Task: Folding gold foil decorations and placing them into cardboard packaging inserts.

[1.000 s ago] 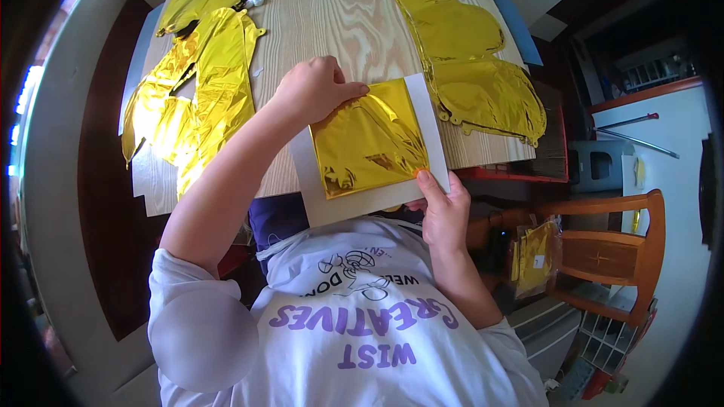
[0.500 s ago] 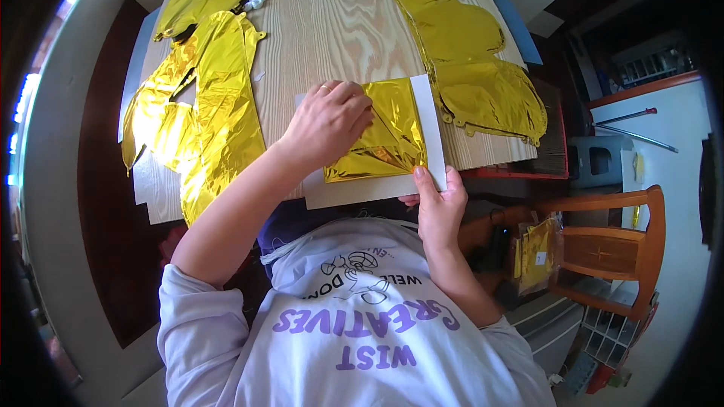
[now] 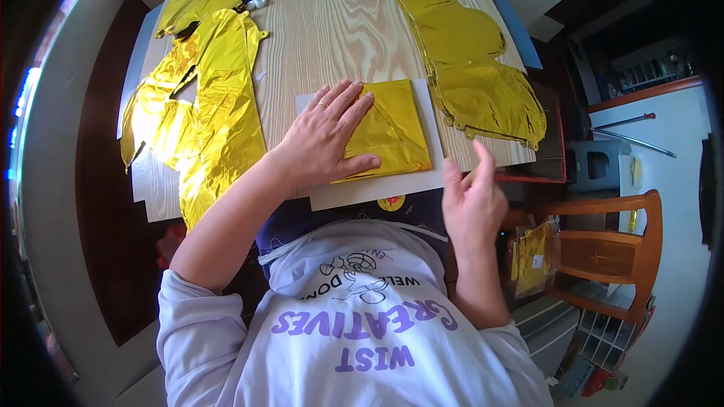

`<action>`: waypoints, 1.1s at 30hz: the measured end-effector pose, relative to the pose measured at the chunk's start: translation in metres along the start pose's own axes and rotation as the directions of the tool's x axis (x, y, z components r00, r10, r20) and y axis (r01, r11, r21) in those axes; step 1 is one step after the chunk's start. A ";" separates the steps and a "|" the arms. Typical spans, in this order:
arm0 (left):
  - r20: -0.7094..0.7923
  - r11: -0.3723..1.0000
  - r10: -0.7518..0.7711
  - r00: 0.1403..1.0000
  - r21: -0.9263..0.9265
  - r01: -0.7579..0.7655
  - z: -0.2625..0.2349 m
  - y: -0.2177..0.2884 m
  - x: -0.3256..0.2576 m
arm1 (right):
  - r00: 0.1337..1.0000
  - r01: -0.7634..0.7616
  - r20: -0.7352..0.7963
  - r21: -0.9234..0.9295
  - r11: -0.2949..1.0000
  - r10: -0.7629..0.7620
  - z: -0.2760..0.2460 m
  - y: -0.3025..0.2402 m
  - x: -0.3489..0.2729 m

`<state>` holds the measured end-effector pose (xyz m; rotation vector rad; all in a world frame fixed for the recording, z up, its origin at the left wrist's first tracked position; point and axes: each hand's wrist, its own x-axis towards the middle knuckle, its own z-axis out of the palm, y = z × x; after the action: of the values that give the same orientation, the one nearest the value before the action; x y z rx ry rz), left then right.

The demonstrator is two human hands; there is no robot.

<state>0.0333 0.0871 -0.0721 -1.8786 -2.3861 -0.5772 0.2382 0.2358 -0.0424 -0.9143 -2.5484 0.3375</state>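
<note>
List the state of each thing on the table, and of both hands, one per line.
Folded gold foil balloon: flattened, lying on the white card, pressed by the left hand.
White card: flat at the table's near edge.
Left hand: palm down, fingers spread.
Right hand: raised off the table, empty.
Gold balloon at right: deflated, unfolded.
Gold balloons at left: deflated, crumpled, overlapping.

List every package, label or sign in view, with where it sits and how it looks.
Clear packet: beside the wooden chair, flat, gold foil inside, small white label.
Round sticker: under the white card at the table edge, yellow and red.
Shirt print: purple letters on white.
</note>
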 end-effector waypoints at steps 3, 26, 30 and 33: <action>0.034 0.999 -0.007 0.999 0.051 0.006 0.006 0.000 -0.002 | 0.941 0.339 -0.049 0.115 0.934 -0.336 0.000 -0.015 0.029; 0.174 0.995 -0.096 0.980 0.043 0.089 -0.026 -0.015 -0.034 | 0.761 0.588 0.308 0.042 0.808 -0.570 0.086 -0.035 0.074; 0.012 0.957 -0.289 0.957 0.016 0.288 -0.022 0.011 -0.004 | 0.764 0.580 0.338 0.017 0.815 -0.550 0.088 -0.033 0.074; -0.146 0.934 -0.351 0.925 -0.128 0.334 0.002 0.048 0.015 | 0.743 0.605 0.375 -0.020 0.796 -0.555 0.087 -0.033 0.076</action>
<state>0.0755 0.1114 -0.0577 -1.3781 -2.6291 -0.8556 0.1274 0.2526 -0.0856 -0.0413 -3.0524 0.1308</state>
